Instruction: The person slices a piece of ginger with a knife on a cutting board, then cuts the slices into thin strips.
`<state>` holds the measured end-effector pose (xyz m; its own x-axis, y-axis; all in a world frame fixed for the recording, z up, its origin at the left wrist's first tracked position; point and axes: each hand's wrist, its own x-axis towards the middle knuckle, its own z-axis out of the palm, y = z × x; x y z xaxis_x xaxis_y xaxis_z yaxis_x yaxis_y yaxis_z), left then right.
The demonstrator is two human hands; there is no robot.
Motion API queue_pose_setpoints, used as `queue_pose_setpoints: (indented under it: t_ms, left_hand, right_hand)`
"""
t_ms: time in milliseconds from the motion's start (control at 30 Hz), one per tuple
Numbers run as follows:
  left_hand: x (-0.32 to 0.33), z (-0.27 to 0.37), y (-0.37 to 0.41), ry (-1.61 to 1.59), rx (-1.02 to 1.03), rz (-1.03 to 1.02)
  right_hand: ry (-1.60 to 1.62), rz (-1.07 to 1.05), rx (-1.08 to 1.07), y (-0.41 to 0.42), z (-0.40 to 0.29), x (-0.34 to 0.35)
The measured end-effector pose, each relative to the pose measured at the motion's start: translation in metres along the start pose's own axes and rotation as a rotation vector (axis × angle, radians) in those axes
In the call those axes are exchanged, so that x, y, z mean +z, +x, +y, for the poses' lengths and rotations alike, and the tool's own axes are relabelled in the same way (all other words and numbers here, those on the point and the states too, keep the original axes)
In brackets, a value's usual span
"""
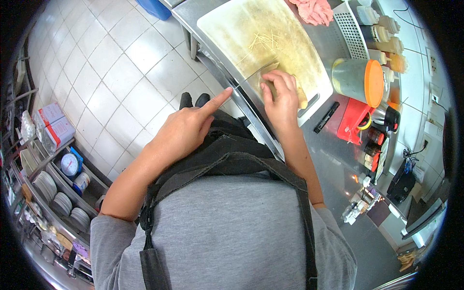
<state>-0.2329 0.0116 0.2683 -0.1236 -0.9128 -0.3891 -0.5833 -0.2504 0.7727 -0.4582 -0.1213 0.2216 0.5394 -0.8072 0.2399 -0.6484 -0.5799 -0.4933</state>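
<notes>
My left hand [186,125] grips a kitchen knife, its handle hidden in the fist and the index finger stretched along the spine. The knife blade [255,74] reaches over the near edge of a white plastic cutting board [221,23], which has yellowish stains. On the board, my right hand [281,92] presses with curled fingers on a pale yellow piece of food [302,98], perhaps ginger, mostly covered by the hand. Thin slices lie by the fingertips, close against the blade. Fine pale yellow strips [266,41] lie in a loose pile beyond the blade.
Right of the board are a pink cloth [313,11], a white perforated basket [349,30], squeeze bottles [389,43], an orange-lidded container [375,83], a black marker [326,117] and a red tool or holder [353,121]. Shelves with stacked plates [45,186] stand at left.
</notes>
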Motion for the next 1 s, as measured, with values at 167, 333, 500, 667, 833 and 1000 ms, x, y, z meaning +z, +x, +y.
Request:
queue_pose_setpoints:
  t_ms: [167, 333, 500, 667, 833, 1000]
  left_hand:
    - [-0.002, -0.002, 0.001, 0.038, 0.007, -0.003]
    - [-0.036, -0.013, 0.012, 0.287, 0.106, 0.105]
    - [-0.044, 0.000, 0.017, 0.219, 0.149, 0.135]
    - [0.000, 0.011, 0.021, 0.149, 0.180, 0.113]
    - [0.040, 0.031, 0.021, 0.069, 0.204, 0.116]
    - [0.050, 0.048, 0.016, 0.109, 0.134, 0.127]
  right_hand:
    - [-0.025, 0.045, -0.030, 0.001, 0.007, 0.005]
    - [0.029, 0.043, -0.013, -0.003, 0.002, -0.002]
    - [-0.019, 0.203, -0.054, -0.017, -0.005, -0.043]
    - [0.021, 0.193, 0.130, -0.028, 0.028, -0.068]
    - [0.106, -0.019, 0.128, -0.042, 0.046, -0.060]
    - [0.178, -0.024, 0.178, -0.045, 0.045, -0.059]
